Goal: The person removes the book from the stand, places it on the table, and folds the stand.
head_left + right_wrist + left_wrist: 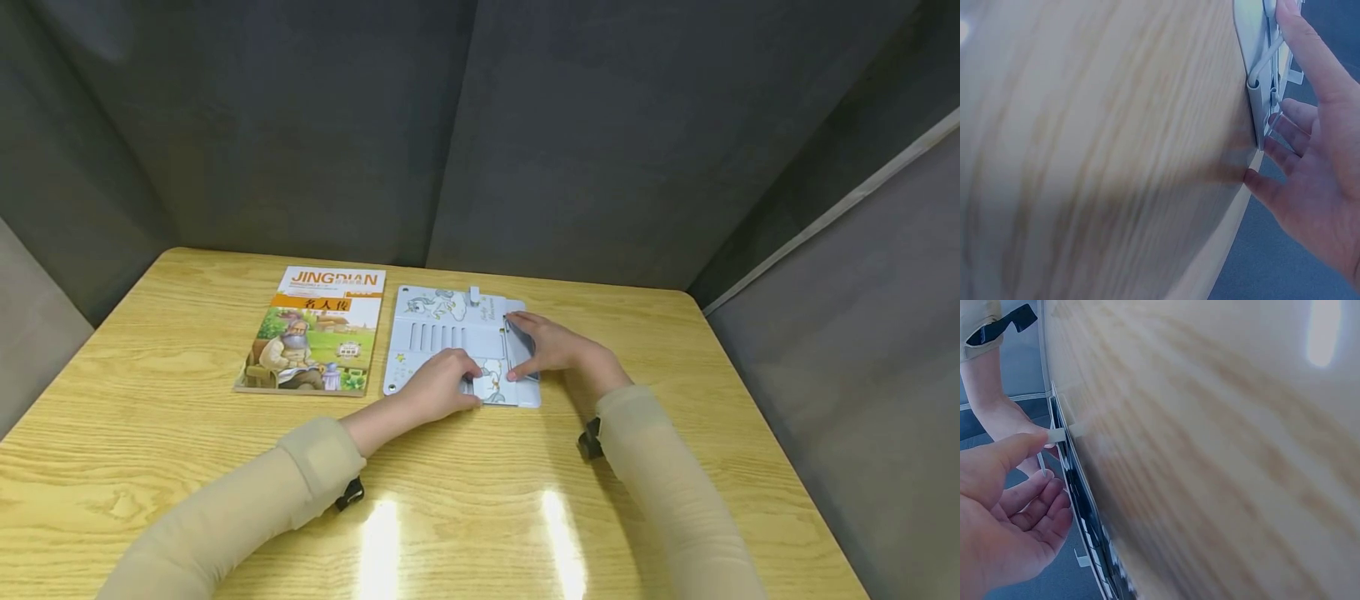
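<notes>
A pale blue folding book stand (483, 337) with unicorn drawings lies flat on the table, its slotted middle panel facing up. At its lower edge my left hand (437, 387) pinches a small unicorn-printed panel (492, 383) between thumb and fingers. My right hand (558, 346) spans the stand's right side, thumb on the lower part and fingers on the upper part. In the right wrist view a bent wire arm (1265, 62) shows near the right thumb. From the left wrist view, the left thumb presses a whitish tab (1056, 436) at the stand's edge.
Left of the stand lies an illustrated book (330, 350) with an orange title, face up. Both rest on a wooden table (465, 517). Dark grey partitions (300, 133) rise behind the table and along its sides.
</notes>
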### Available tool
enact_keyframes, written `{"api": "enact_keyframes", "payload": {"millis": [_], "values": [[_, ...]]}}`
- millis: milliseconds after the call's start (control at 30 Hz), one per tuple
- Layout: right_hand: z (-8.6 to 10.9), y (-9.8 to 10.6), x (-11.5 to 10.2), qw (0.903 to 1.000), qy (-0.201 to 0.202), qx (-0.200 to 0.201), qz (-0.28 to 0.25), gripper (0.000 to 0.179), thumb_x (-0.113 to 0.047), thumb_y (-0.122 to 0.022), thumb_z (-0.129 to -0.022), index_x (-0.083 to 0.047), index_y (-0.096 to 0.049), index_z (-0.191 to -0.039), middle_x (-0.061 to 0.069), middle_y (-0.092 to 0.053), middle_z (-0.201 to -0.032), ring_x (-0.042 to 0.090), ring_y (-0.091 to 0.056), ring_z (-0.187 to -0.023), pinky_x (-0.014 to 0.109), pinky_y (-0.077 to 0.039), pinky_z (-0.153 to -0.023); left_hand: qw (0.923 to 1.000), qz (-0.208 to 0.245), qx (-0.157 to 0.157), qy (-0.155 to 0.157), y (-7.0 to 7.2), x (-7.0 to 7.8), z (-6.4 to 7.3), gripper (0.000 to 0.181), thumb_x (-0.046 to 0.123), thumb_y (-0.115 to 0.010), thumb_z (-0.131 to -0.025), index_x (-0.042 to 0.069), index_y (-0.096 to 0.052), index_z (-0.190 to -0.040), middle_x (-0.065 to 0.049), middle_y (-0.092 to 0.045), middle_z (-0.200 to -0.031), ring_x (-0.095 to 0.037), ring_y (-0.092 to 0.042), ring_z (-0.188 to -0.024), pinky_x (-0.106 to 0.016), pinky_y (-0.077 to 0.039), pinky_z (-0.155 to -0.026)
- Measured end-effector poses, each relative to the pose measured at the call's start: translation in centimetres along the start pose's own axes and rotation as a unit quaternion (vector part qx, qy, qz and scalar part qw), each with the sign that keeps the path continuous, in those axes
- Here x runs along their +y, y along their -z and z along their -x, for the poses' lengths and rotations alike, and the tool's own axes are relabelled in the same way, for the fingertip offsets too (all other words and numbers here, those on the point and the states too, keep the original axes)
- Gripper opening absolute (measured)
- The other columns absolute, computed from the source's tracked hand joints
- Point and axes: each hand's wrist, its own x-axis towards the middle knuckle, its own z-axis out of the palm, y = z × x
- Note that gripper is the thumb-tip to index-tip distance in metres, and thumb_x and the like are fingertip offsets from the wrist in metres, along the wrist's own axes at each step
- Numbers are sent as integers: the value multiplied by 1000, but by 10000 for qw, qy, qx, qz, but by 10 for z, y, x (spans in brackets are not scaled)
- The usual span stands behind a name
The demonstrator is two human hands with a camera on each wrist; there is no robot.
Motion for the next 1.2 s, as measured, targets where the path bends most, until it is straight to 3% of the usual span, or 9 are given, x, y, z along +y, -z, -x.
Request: {"api": "enact_keyframes", "payload": {"millis": [367,533,667,800,967,1200], "values": [[2,2,0,10000,-30,-4,12,117,-61,-77,-64,-15,-16,-152,11,-12,-158,32,-12,-144,49,-19,-116,9996,-111,-258,89,5,5,-4,39,21,-81,-73,2,-70,-105,-6,-67,-98,-19,-60,-94,-32,-49,-88],[3,0,2,10000,25,-1,23,117,-61,-77,-64,-14,-16,-152,12,-12,-158,33,-12,-144,49,-18,-116,9978,144,-616,213,13,7,-6,48,21,-80,-75,1,-65,-115,-9,-67,-107,-21,-61,-100,-33,-49,-91],[4,0,2,10000,-2,-42,4,117,-60,-77,-64,-15,-15,-152,12,-11,-158,32,-11,-144,50,-18,-115,9968,368,-639,323,20,4,-14,55,23,-79,-76,1,-60,-122,-12,-65,-113,-24,-60,-105,-35,-49,-93],[4,-1,3,10000,-7,-47,59,117,-61,-77,-64,-15,-15,-153,11,-11,-158,32,-11,-144,50,-19,-115,9962,585,-445,467,26,-2,-25,58,23,-77,-80,2,-55,-129,-13,-61,-122,-27,-57,-112,-38,-48,-94],[2,-1,1,9999,51,-67,60,117,-63,-76,-64,-17,-15,-153,11,-11,-158,32,-11,-145,50,-19,-115,9958,621,85,667,32,-14,-42,59,22,-75,-81,3,-53,-132,-13,-58,-125,-28,-55,-115,-39,-48,-95],[0,0,2,9999,-21,-106,74,117,-63,-76,-64,-17,-14,-153,10,-9,-159,30,-10,-145,47,-18,-116,9909,737,645,918,30,-29,-63,59,23,-72,-84,2,-51,-134,-15,-54,-130,-30,-54,-117,-39,-46,-97]]}}
